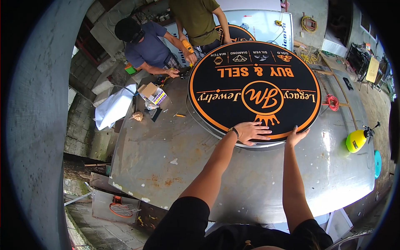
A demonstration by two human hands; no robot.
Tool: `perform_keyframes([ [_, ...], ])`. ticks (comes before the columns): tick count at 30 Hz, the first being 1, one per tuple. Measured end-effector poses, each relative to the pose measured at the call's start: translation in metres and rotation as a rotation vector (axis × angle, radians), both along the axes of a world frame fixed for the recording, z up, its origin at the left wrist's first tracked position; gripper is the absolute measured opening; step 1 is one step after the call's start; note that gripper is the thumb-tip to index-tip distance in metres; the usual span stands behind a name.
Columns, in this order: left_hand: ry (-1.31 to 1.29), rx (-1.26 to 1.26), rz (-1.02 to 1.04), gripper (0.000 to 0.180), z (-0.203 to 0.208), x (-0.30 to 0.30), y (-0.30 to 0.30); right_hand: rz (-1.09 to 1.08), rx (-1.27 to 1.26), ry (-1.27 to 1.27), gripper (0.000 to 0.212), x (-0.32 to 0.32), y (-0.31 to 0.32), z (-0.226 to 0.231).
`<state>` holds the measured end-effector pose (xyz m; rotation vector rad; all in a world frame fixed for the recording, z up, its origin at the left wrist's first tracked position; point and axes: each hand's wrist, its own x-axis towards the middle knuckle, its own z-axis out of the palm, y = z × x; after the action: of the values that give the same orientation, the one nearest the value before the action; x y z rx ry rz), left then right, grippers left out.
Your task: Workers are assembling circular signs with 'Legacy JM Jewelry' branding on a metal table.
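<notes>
Large sign point(255, 93): orange and cream lettering, upside down in view, a ringed monogram, four captioned pictures. Partly covered second disc point(241, 33): similar lettering. Pale blue panel point(268, 27): dark blue lettering, red arrow. Small box point(158, 97): purple print.

- The round sign point(255, 91) looked smooth and matt across its face.
- The table point(162, 143) was grey metal, glossy toward the right and roughened by rust-like patches at the left.
- The sprayer point(355, 141) had a smooth, glossy plastic tank.
- The open box point(152, 93) looked like matt cardboard.
- The white sheet point(115, 107) was smooth, paper or plastic unclear.
</notes>
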<state>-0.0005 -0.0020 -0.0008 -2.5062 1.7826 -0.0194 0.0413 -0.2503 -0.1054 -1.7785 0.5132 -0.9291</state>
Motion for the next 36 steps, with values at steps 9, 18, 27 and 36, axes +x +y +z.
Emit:
perform_keyframes([
  [9, -0.010, 0.010, -0.002, 0.067, -0.001, 0.000, 0.000, -0.005, 0.026, -0.017, 0.073, -0.002, 0.001, 0.004],
  [18, -0.002, 0.014, 0.000, 0.068, -0.001, 0.002, -0.001, -0.013, 0.004, -0.033, 0.072, 0.000, -0.001, 0.000],
  [27, 0.014, 0.019, 0.011, 0.069, 0.000, 0.001, 0.000, 0.020, 0.021, 0.007, 0.070, -0.005, 0.003, 0.009],
  [36, -0.001, 0.002, 0.005, 0.069, -0.001, 0.001, -0.002, -0.012, 0.008, -0.023, 0.072, 0.000, -0.002, -0.001],
])
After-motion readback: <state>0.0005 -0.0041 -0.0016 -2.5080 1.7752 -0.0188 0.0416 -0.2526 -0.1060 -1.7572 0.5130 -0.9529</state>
